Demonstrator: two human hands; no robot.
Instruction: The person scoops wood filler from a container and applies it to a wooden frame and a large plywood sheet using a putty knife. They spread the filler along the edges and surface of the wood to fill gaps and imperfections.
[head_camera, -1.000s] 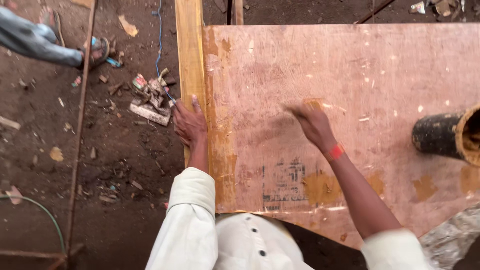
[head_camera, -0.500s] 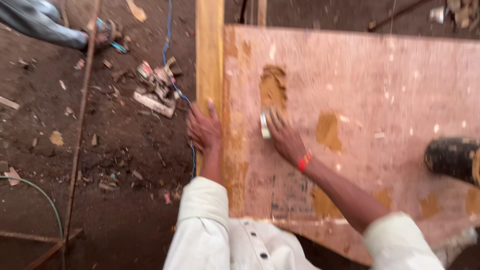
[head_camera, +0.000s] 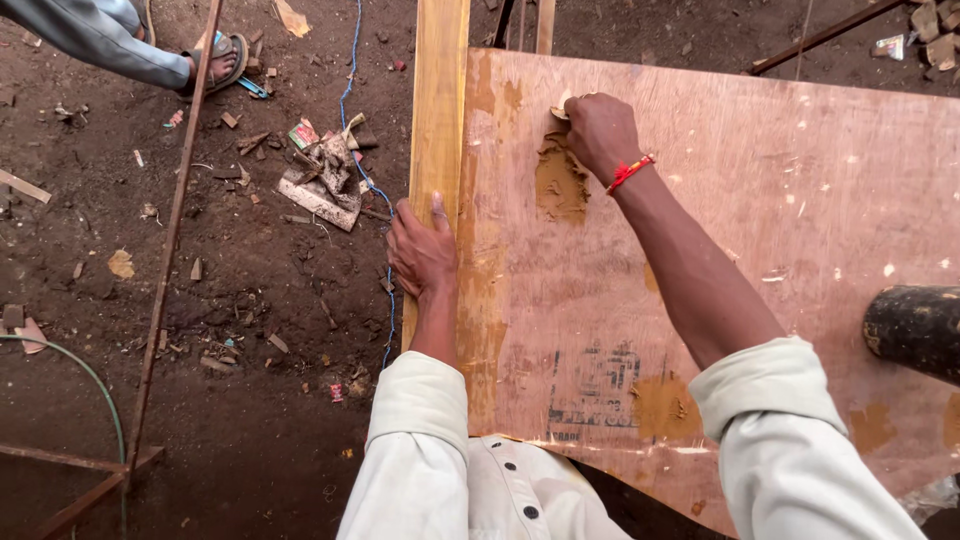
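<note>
Since half a second ago the right hand (head_camera: 598, 132) has travelled from the middle-left of the sheet up toward twelve o'clock, trailing a fresh ochre smear (head_camera: 560, 182) behind it, while the left hand (head_camera: 423, 255) has stayed put. Biggest here is the reddish plywood sheet (head_camera: 760, 230), filling the right half of the view; it looks stiff, broad and fairly heavy, awkward for one person, best gripped at its long edges. Along its nine o'clock edge runs a yellow timber strip (head_camera: 437, 100), rigid and narrow, on which the left hand lies flat, fingers loosely spread, pressing rather than gripping. The right hand is curled closed over something small and pale at its fingertips, probably a scraper or blade, but nearly all of it is hidden, so its kind cannot be told. The paste seems soft, wet and likely slippery underhand. At three o'clock a dark cylinder (head_camera: 915, 328) is cut off by the frame. Near eleven o'clock another person's sleeve (head_camera: 95, 38) and sandalled foot (head_camera: 218, 62) show only partly. A faded stamp (head_camera: 598, 385) on the sheet is illegible.
</note>
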